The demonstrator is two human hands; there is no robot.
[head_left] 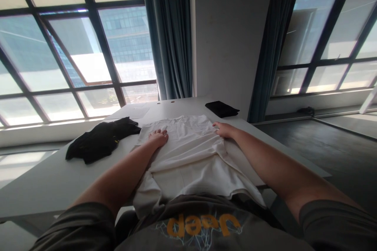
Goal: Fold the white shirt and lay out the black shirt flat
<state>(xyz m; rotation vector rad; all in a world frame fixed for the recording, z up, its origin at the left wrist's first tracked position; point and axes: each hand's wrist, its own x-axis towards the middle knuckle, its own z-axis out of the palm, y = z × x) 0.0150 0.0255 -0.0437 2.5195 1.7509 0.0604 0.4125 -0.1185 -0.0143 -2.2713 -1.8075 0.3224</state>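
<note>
A white T-shirt [182, 137] is spread on the table in front of me, wrinkled across its middle. Its near part drapes over the front edge against my body. My left hand [159, 137] lies on the cloth near the left edge with its fingers stretched out. At the right edge, my right hand [224, 130] has its fingers closed on the fabric, and part of the grip is hidden.
A crumpled black garment [100, 139] lies to the left on the white table [44, 188]. Toward the far right corner rests a folded black cloth [222, 108]. Beyond the table stand a pillar [229, 39], curtains [167, 35] and large windows.
</note>
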